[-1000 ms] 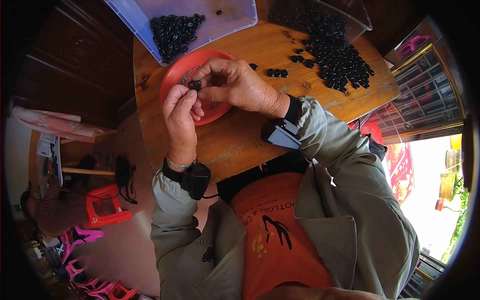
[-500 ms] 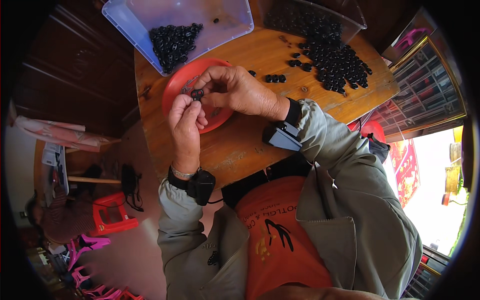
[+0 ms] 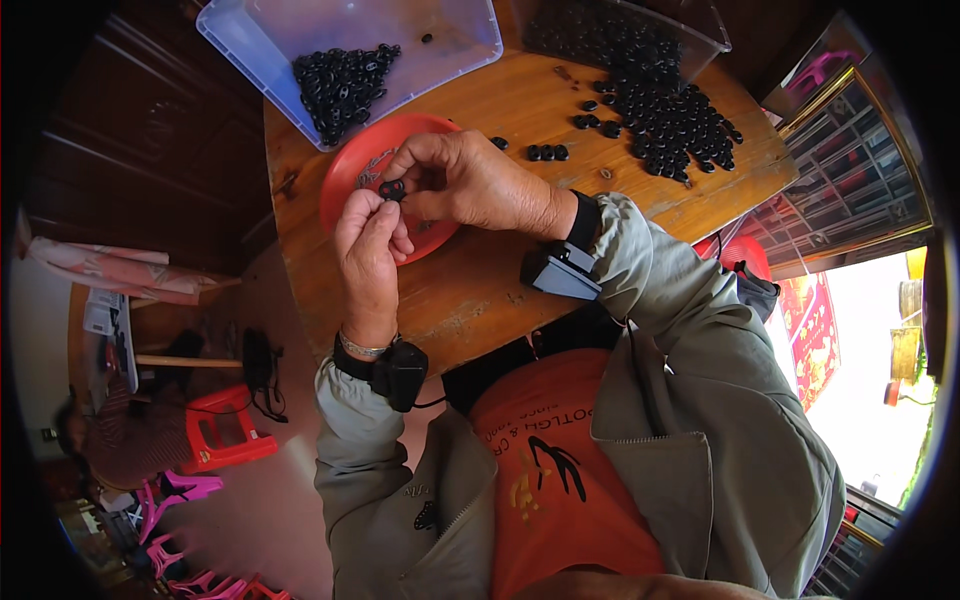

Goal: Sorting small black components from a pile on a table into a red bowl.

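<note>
Between my two hands is a small black plastic piece with two holes. My left hand pinches it from below with thumb and fingertips. From the upper right, my right hand has its fingers curled at the piece; whether they hold something small there as well I cannot make out. Both hands are over a red plastic plate on the wooden table. Small metal parts lie in the plate, partly hidden by my hands.
A clear bin with black pieces stands at the far left. Another clear box lies tipped at the far right, black pieces spilling from it. A short row of black pieces sits right of my right hand.
Both hands keep their hold on the black piece, which has turned slightly between the fingertips. The whole view has shifted a little.
</note>
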### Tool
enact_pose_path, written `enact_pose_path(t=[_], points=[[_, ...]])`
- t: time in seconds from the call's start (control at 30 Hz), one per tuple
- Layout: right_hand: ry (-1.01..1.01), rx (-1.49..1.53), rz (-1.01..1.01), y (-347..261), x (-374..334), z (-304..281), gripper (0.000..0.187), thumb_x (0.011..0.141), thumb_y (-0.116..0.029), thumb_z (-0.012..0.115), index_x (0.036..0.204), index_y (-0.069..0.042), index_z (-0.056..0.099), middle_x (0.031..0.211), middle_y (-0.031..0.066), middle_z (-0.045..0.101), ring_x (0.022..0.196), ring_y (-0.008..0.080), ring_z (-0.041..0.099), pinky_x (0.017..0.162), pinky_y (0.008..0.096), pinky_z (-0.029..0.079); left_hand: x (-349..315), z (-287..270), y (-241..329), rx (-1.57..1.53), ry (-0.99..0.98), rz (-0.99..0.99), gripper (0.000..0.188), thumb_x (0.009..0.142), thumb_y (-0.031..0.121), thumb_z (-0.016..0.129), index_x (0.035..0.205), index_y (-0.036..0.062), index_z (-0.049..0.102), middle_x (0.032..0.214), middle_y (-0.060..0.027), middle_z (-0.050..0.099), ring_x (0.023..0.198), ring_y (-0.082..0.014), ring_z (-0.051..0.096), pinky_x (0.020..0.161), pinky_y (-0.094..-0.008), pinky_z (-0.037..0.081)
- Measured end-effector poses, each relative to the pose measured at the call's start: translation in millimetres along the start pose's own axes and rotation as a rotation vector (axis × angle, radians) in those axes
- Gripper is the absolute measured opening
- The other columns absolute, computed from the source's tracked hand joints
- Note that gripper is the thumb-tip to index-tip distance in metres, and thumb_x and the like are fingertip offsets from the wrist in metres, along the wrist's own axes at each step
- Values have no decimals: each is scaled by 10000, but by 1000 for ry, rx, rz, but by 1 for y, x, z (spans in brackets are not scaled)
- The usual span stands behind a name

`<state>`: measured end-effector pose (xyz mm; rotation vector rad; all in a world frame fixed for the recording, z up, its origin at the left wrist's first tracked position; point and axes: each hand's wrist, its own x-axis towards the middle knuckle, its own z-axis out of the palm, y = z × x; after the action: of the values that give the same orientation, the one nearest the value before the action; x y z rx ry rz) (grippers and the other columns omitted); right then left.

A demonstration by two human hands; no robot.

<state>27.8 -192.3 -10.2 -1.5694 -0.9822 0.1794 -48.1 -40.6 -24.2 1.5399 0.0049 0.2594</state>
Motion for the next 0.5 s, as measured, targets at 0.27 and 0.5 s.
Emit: enact_pose_path(t=[0.27,0.5], points=[[5,41,-16,1,-1,0,212,776,-18,661,982,-32,610,747,-12,589,710,58,544,657,214,457,1,1,4,-39,-17,-74,155,895,170,501,758,101,486,624,32,480,525,-41,448,470,-170,332],[28,-192,-182,4,1,0,263,752,-57,702,992,-22,601,805,50,626,698,119,595,639,268,494,4,-4,0,-39,-32,-87,158,880,158,506,735,97,492,619,26,488,521,-47,456,467,-178,341]])
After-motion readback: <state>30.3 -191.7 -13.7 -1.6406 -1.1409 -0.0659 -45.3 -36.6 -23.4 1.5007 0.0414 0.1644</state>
